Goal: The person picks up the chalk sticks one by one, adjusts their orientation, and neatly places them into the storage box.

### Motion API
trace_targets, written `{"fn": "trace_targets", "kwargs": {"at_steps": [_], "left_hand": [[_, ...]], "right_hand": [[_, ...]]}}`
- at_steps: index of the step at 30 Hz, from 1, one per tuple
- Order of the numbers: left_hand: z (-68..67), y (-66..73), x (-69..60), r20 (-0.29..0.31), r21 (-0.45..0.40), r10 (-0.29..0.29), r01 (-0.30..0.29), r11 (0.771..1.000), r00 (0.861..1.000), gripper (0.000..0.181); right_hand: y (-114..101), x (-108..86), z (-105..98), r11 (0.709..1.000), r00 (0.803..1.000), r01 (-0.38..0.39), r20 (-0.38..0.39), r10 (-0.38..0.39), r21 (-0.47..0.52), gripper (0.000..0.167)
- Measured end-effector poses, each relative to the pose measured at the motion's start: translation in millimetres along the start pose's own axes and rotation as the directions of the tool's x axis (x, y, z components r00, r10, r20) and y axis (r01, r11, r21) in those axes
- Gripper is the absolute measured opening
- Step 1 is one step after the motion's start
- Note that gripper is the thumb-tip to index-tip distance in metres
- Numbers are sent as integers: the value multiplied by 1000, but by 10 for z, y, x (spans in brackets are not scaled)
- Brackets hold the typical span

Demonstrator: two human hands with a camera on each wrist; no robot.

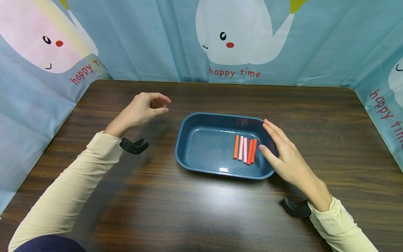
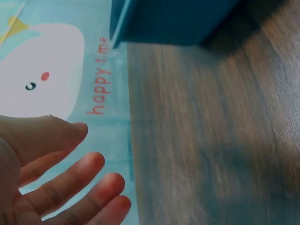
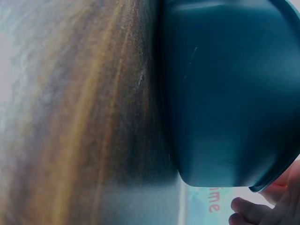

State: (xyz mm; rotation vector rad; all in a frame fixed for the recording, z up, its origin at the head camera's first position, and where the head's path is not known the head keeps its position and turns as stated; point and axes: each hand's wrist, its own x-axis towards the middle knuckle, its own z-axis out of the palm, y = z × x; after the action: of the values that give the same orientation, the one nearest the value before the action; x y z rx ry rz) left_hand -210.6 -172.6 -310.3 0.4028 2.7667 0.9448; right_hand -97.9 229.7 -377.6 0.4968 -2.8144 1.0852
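A blue tray (image 1: 201,171) lies on the brown table, its outer side (image 2: 173,21) at the top of the left wrist view and its wall (image 3: 234,93) large in the right wrist view. Inside, toward its right end, several short sticks lie side by side: an orange one (image 1: 236,147), two pink ones (image 1: 240,148) and two red ones (image 1: 253,151). My right hand (image 1: 286,159) is at the tray's right end, fingers extended along the rim and thumb over the inside. My left hand (image 1: 141,108) hangs left of the tray, fingers loosely bent, holding nothing.
The wooden table (image 1: 157,217) is bordered at the back and sides by a light blue curtain (image 1: 138,45) with whale prints and red lettering. A black band (image 1: 134,145) is on the left wrist, another (image 1: 296,207) on the right.
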Motion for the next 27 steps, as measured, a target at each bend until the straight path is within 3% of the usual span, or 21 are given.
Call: {"fn": "trace_targets", "kwargs": {"at_steps": [15, 27], "left_hand": [[-103, -244, 86, -45, 50, 14, -12, 999, 999, 30], [-161, -407, 166, -49, 75, -11, 15, 997, 999, 35]], "right_hand": [[-2, -15, 3, 1000, 1000, 0, -8, 0, -5, 64], [-14, -3, 4, 1000, 1000, -8, 0, 8, -9, 64]]}}
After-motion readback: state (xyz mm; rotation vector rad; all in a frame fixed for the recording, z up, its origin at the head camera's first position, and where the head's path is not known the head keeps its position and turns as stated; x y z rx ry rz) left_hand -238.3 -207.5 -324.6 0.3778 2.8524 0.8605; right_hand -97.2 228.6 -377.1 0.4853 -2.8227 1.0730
